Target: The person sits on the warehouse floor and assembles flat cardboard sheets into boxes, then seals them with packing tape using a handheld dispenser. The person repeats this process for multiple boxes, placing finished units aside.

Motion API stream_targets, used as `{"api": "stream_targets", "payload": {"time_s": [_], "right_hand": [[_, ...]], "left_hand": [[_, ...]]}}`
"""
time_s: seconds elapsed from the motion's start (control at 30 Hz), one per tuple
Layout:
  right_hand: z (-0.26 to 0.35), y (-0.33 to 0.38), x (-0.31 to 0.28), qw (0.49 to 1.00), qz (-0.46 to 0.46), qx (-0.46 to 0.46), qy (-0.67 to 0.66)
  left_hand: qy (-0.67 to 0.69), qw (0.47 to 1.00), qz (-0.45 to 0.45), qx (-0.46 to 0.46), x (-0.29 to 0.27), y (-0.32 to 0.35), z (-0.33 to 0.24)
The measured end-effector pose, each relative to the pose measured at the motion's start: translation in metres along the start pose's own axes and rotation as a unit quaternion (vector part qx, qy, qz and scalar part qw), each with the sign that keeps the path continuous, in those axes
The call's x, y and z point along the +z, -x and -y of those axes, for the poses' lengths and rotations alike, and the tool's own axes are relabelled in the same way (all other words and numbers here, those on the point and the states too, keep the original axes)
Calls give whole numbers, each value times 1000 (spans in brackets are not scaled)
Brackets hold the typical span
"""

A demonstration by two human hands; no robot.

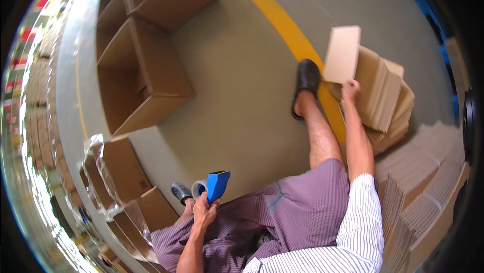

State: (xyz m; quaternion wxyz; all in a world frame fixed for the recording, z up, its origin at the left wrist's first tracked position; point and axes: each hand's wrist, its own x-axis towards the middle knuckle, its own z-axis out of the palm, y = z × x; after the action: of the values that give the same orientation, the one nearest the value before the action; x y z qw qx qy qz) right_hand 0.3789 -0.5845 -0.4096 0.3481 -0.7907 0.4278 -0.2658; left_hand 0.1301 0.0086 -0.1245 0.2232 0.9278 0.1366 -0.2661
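My left hand (205,209) is closed round a blue tape dispenser (217,185), held low beside my left leg. A roll of tape (198,189) sits on the dispenser's left side. Out to the right, my right arm reaches to a pile of flat cardboard. My right hand (351,91) grips the near edge of a pale cardboard sheet (343,53), which is tilted up at the left of the pile. The stacked cardboard sheets (379,89) lean and fan out just right of that hand. My fingertips under the sheet are partly hidden.
Open cardboard boxes (162,58) stand at the upper left. Nearer, another open box (121,167) has loose tape or film along its edge. Bundled flat cardboard (423,167) lies at the lower right. A yellow floor line (275,16) runs past my right shoe (308,79).
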Motion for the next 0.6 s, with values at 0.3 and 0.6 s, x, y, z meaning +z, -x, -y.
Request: {"api": "stream_targets", "payload": {"time_s": [0.3,0.6], "right_hand": [[240,117,-147,890,311,33,-333],[461,298,-100,729,593,81,-332]], "left_hand": [[50,991,-73,105,-35,33,-17],[97,977,-132,138,-53,82,10]]}}
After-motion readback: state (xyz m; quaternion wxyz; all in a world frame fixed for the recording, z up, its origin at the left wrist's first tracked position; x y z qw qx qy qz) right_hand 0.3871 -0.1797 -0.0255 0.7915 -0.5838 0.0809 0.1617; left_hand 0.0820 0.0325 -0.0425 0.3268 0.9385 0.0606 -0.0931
